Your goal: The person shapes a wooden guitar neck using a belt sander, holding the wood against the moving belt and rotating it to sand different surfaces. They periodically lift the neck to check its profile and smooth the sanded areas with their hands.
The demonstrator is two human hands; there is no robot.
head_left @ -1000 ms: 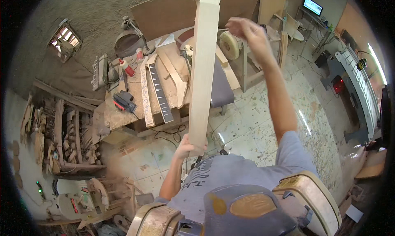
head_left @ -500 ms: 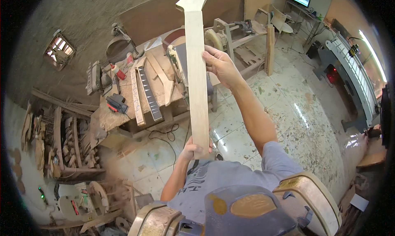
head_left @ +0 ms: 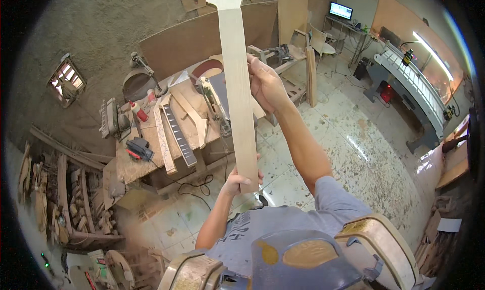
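Observation:
A pale wooden guitar neck blank (head_left: 237,98) stretches away from my body, its flared headstock reaching the upper edge of the view. My left hand (head_left: 235,183) is closed round the near, square end, thumb lying across the face. Farther up, my right hand (head_left: 266,85) grips the right edge below the headstock; some of its fingertips are hidden behind the wood. On the workbench to the left lie a neck with a dark fingerboard and white triangular inlays (head_left: 178,136), and another bare neck blank (head_left: 191,114).
The cluttered workbench (head_left: 129,171) also carries a red bottle (head_left: 139,111) and a black-and-red power tool (head_left: 139,148). Wood offcuts fill a rack (head_left: 65,189) at left. A large grey machine (head_left: 404,87) and a lit monitor (head_left: 341,10) stand at the far right. Cables trail over the dusty tiled floor (head_left: 353,163).
The view has shifted, with the bench and machine now lower and the monitor farther left. The neck blank's far end has swung slightly left; both hands still hold it.

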